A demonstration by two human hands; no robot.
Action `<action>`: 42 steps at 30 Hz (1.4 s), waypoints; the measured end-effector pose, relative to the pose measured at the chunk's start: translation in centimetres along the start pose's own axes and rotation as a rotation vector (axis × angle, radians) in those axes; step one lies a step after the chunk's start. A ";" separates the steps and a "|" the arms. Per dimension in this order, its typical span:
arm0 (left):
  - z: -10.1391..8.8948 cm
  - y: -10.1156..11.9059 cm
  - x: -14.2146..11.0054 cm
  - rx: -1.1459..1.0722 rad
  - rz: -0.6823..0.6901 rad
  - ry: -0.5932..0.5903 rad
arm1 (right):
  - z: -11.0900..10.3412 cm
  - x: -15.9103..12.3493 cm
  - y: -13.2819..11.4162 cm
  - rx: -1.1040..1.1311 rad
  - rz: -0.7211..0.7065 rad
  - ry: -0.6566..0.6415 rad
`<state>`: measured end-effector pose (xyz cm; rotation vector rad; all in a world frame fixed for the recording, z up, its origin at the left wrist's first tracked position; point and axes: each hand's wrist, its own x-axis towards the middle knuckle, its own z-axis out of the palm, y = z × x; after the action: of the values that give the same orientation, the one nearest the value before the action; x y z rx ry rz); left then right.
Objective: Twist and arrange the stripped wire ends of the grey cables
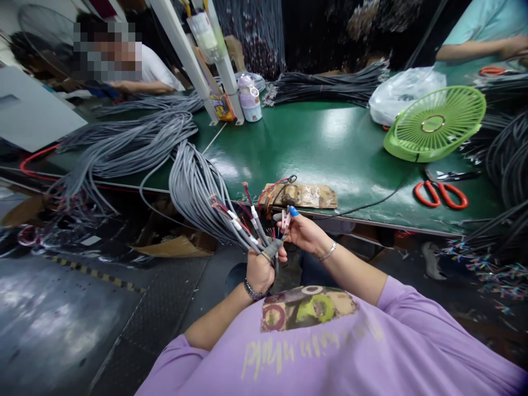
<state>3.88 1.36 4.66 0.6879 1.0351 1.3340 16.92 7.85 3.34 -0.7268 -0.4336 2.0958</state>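
My left hand (260,273) is wrapped round a bundle of grey cables (198,187) near their stripped ends. Thin coloured wires (247,192) fan out above that fist, with white sleeves on some cables. Close to the wire ends, my right hand (305,234) has its fingers drawn together on a small pink clip-like piece (285,219). A blue cover (293,211) sits on one of its fingertips. Whether the right fingers also pinch a wire is too small to tell.
A taped wooden block (311,196) with a lead lies at the bench's (313,143) front edge. To the right are orange-handled scissors (440,194), a green fan (433,124) and a plastic bag (406,93). A bottle (249,99) stands by a post. Two other people sit across.
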 end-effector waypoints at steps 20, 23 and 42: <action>0.6 -1.0 1.2 0.074 0.021 0.062 | 0.9 0.2 1.1 0.011 -0.067 0.041; 0.5 -0.9 1.1 0.073 0.020 0.048 | 0.4 0.2 1.1 0.031 -0.075 0.056; -1.3 -1.3 -0.5 0.228 -0.097 -0.183 | 0.2 -4.2 2.0 -0.599 -0.303 0.043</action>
<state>3.37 0.49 3.03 0.9015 1.0664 1.0575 17.54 3.24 3.90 -0.9703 -1.1019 1.6626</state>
